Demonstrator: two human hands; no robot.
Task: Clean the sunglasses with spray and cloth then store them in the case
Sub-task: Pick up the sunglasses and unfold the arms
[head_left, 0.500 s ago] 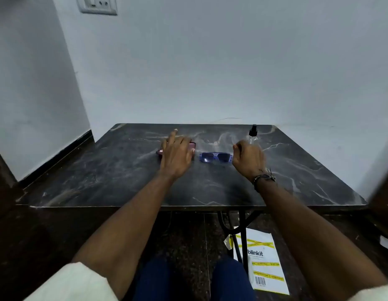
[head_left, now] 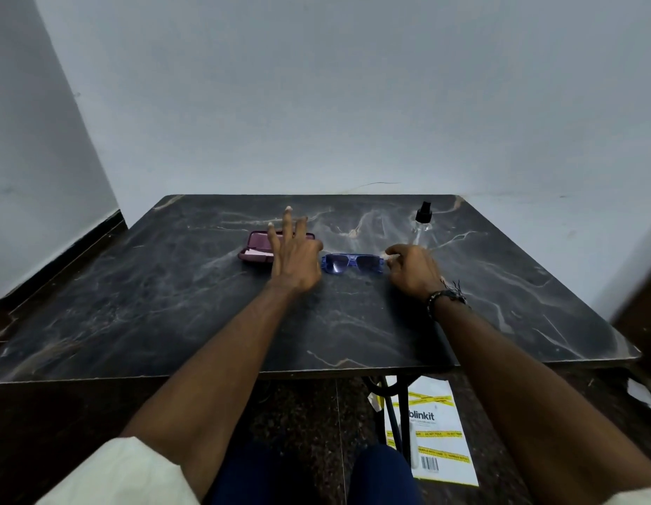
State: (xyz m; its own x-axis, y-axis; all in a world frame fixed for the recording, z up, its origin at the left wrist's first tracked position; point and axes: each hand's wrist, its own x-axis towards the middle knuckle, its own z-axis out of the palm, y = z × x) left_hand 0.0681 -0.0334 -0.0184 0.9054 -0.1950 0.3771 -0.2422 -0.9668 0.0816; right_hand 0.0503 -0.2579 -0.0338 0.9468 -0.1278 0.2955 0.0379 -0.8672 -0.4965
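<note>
Blue sunglasses [head_left: 352,263] flat on the dark marble table [head_left: 171,304], mid-frame, between both hands. Left hand [head_left: 295,260] spread wide, empty, over the open maroon case [head_left: 256,246] (pale cloth [head_left: 257,253] inside) — right hand [head_left: 413,269] loosely curled beside the glasses' right end, grasping nothing visible. Spray bottle [head_left: 423,222] upright, upper right
</note>
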